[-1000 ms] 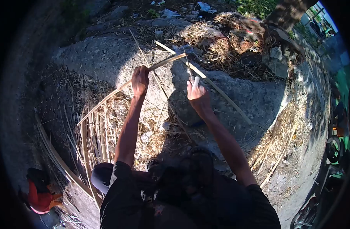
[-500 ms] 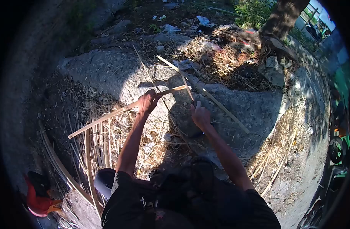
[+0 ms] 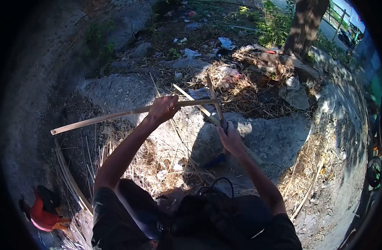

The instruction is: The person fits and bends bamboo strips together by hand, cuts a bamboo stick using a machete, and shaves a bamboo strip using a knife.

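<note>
My left hand (image 3: 162, 109) is closed around a long pale bamboo strip (image 3: 103, 120), held level above a large stone slab. The strip's far-left end hangs free. In my right hand (image 3: 231, 139) is a knife (image 3: 213, 89) with its blade pointing up and away, its handle mostly inside my fingers. The blade crosses the right end of the strip and appears to touch it. Beneath, another pale strip (image 3: 184, 92) lies slanted on the stone slab (image 3: 270, 129), partly hidden by the knife and my right hand.
Several bamboo strips (image 3: 70, 179) lie at the lower left, near a red-and-black object (image 3: 44, 214) I cannot make out. Dry shavings (image 3: 170, 156) cover the ground before me. A tree trunk (image 3: 306, 27) stands at the back right, with litter (image 3: 191, 53) to its left.
My left hand has turned the bamboo strip closer to level, its left end rising and moving left. The knife has moved right and lower, its blade now tilted across the strip's right end.
</note>
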Motion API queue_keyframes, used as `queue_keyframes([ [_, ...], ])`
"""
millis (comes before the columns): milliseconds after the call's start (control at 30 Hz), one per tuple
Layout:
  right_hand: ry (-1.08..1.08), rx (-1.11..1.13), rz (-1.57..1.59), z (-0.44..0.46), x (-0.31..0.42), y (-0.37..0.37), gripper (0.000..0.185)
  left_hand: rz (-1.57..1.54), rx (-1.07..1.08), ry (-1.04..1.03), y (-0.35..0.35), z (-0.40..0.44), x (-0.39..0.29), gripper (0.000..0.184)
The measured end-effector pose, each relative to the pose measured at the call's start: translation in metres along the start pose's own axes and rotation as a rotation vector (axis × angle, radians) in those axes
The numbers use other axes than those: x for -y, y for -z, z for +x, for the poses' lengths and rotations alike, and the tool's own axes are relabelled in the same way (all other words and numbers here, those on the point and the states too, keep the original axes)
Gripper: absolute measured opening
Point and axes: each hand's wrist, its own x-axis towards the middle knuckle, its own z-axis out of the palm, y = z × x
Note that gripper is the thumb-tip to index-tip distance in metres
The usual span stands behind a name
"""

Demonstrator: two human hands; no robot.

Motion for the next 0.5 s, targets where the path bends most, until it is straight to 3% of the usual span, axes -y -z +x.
queue_keyframes([
  [67,0.034,0.014,-0.006,0.000,0.004,0.010,0.043,0.080,0.272,0.078,0.009,0.000,-0.006,0.032],
  [200,0.101,-0.020,0.013,0.000,0.012,0.018,0.038,-0.108,0.242,0.047,0.003,-0.014,-0.005,0.032],
  [267,0.114,-0.042,-0.015,-0.014,0.006,0.011,0.037,-0.128,0.407,0.176,-0.002,-0.016,-0.010,0.031],
  [333,0.153,-0.137,-0.039,-0.021,0.006,0.006,0.027,-0.207,0.360,0.161,-0.023,-0.025,-0.006,0.034],
  [433,0.153,-0.186,-0.036,-0.029,-0.010,-0.010,0.027,-0.338,0.374,0.033,-0.058,-0.027,0.007,0.036],
  [500,0.171,-0.230,-0.073,-0.039,-0.027,-0.024,0.028,-0.378,0.444,0.089,-0.064,-0.025,0.000,0.037],
])
